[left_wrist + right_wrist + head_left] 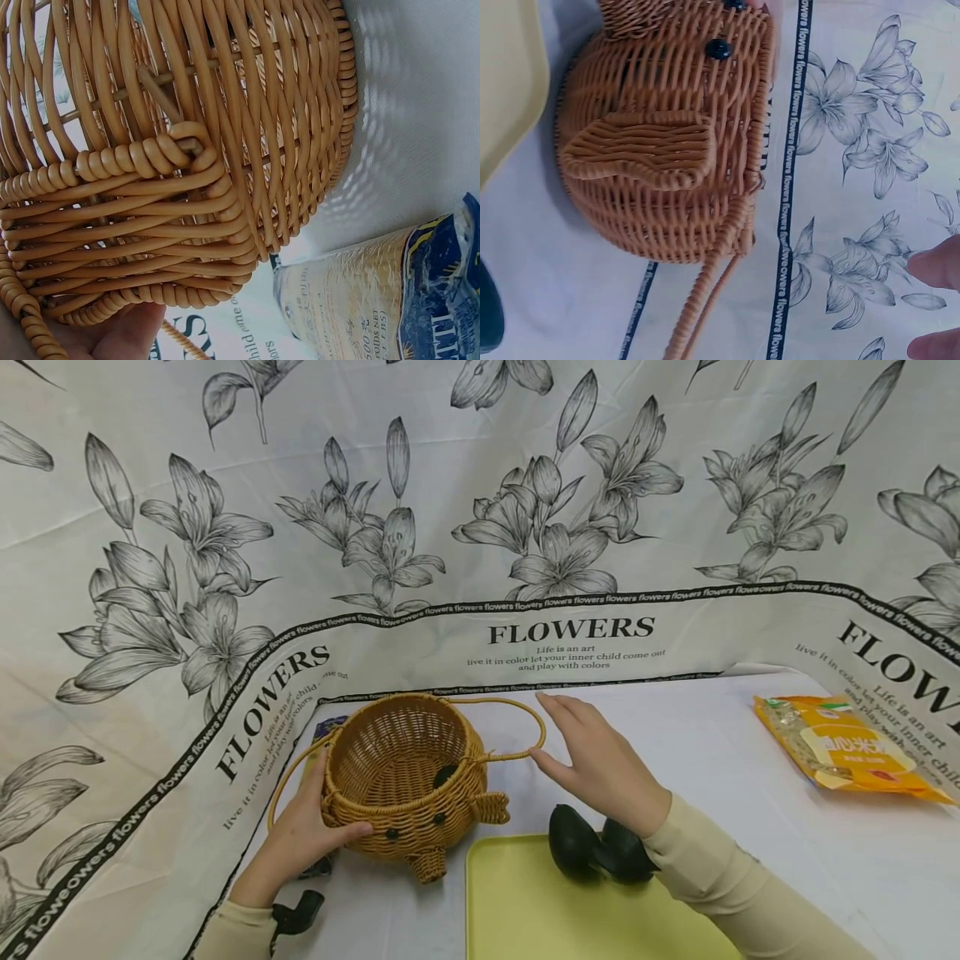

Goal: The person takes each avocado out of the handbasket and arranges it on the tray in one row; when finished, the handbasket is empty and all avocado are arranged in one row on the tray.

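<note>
A brown wicker basket (405,814) with a snout, ears and black eyes stands upright at the back left. Its mouth faces up, and a small dark thing (446,775) shows inside by the rim. My left hand (300,827) grips the basket's left side, thumb across the front; in the left wrist view its fingers lie partly hidden below a wicker ear (127,232). Beside the right-hand handle (542,727), my right hand (596,760) has its fingers spread and holds nothing. Its thumb tip is close to the handle; contact cannot be told.
A yellow-green tray (525,910) lies in front, with dark rounded things (576,843) by its far edge, partly behind the right forearm. An orange food bag (847,743) lies at the right. A clear and blue bag (360,292) lies beside the basket. Printed cloth (570,643) hangs behind.
</note>
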`<state>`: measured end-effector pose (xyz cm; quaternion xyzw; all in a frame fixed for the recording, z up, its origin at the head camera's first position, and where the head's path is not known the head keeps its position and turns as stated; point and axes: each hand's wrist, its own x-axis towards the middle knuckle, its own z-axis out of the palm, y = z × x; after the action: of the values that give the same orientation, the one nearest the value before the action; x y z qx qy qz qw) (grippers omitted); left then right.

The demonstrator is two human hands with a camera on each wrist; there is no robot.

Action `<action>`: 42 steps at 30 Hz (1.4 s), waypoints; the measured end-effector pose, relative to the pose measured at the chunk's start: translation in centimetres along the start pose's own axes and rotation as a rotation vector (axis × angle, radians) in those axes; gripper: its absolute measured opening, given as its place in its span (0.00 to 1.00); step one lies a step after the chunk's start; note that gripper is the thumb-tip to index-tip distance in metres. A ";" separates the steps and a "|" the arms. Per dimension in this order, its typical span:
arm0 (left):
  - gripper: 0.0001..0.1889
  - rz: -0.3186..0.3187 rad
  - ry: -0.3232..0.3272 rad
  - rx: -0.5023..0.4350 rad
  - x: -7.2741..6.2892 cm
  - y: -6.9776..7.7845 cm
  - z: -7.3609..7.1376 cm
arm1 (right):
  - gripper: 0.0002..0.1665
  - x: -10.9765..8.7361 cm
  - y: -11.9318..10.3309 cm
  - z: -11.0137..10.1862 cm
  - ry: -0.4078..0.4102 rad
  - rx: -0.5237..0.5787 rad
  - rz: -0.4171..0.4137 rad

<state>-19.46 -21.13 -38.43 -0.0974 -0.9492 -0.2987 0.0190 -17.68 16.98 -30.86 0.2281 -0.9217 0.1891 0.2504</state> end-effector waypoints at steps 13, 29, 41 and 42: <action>0.67 0.008 0.002 -0.005 0.0 -0.1 0.0 | 0.39 2.7 -1.7 -0.7 -0.036 0.046 -0.020; 0.67 0.003 -0.007 0.002 -0.1 0.2 0.0 | 0.39 5.2 -3.6 -1.0 -0.071 0.089 -0.031; 0.67 -0.008 -0.008 0.008 -0.1 0.3 0.0 | 0.38 6.9 -4.7 -0.4 -0.091 0.105 -0.071; 0.67 -0.007 -0.008 0.008 -0.1 0.3 0.0 | 0.38 7.0 -4.8 -0.3 -0.096 0.104 -0.073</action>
<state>-19.26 -20.90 -38.28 -0.0953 -0.9508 -0.2944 0.0144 -20.47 10.90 -25.67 0.2830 -0.9126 0.2166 0.2005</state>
